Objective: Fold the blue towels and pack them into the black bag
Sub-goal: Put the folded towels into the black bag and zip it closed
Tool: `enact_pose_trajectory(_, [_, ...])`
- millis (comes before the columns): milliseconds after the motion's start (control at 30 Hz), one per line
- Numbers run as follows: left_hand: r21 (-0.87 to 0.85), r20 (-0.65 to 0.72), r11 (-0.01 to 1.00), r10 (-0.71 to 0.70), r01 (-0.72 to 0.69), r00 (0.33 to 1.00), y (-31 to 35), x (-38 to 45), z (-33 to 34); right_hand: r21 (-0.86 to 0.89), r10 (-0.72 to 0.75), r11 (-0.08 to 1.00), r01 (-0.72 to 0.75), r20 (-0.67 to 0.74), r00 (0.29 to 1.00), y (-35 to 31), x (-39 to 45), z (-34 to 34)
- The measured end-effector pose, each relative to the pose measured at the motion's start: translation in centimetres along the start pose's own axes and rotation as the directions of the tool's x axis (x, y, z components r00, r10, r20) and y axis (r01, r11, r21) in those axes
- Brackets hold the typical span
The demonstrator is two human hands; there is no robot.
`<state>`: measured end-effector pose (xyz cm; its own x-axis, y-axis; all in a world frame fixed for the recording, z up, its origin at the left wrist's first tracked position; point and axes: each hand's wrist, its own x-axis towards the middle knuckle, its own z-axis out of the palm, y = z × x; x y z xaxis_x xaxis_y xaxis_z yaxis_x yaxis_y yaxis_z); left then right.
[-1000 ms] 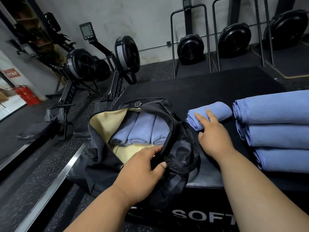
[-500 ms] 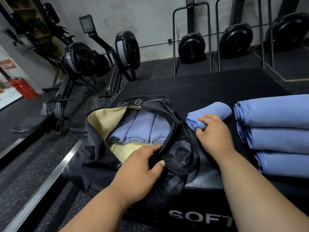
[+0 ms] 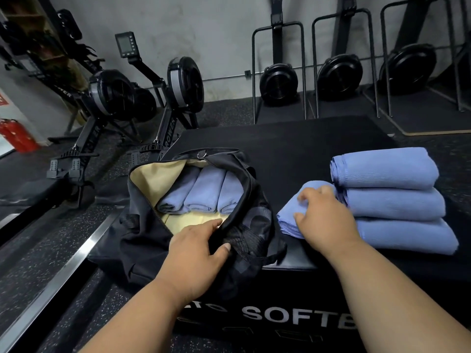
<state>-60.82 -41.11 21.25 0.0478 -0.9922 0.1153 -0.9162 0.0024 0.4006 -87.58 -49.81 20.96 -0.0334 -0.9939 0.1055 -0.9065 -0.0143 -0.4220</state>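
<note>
A black bag (image 3: 142,240) with a tan lining lies open on the left end of a black soft box (image 3: 293,138). Three folded blue towels (image 3: 201,192) lie side by side inside it. My left hand (image 3: 196,253) grips the bag's near rim, thumb outside and fingers inside, holding the mouth apart. My right hand (image 3: 323,215) curls its fingers round a small folded blue towel (image 3: 288,215) just right of the bag. Three larger folded blue towels (image 3: 390,189) lie stacked side by side further right.
Rowing machines (image 3: 114,98) stand on the speckled floor to the left and behind. Upright stored machines (image 3: 280,82) line the back wall. A red extinguisher (image 3: 15,136) is at far left. A metal floor strip (image 3: 63,271) runs along the box's left side.
My right hand went from resting on the small folded towel to curling round it, and the towel has shifted nearer, against the stack. My left hand stays on the bag's rim.
</note>
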Motion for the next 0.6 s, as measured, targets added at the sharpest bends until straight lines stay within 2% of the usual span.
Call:
enact_pose_trajectory(167, [0.052,0.046,0.999,-0.001,-0.001,0.999,0.3,-0.9,0.0,-0.071,0.114,0.991,-0.112,0.024,0.993,-0.7,-1.0,0.1])
enact_pose_trajectory(267, [0.043,0.049,0.999,-0.003,0.001,0.999,0.5,-1.3,-0.4,-0.107,0.190,0.979,-0.176,0.138,0.972,-0.6,-0.6,-0.1])
enact_pose_trajectory(333, [0.028,0.056,1.000,0.007,-0.008,0.998,0.5,-1.4,-0.5,-0.123,0.190,0.978,-0.170,0.181,0.965,-0.8,-0.4,-0.1])
enact_pose_trajectory(433, [0.017,0.068,1.000,0.019,-0.020,0.998,0.1,-1.5,-0.5,-0.039,0.144,0.989,-0.140,0.123,0.982,-0.9,-0.1,0.2])
enact_pose_trajectory(600, [0.095,0.073,0.995,0.021,-0.028,0.997,-1.5,-1.1,-0.6,0.159,0.088,0.983,-0.088,0.008,0.996,-1.5,0.1,0.3])
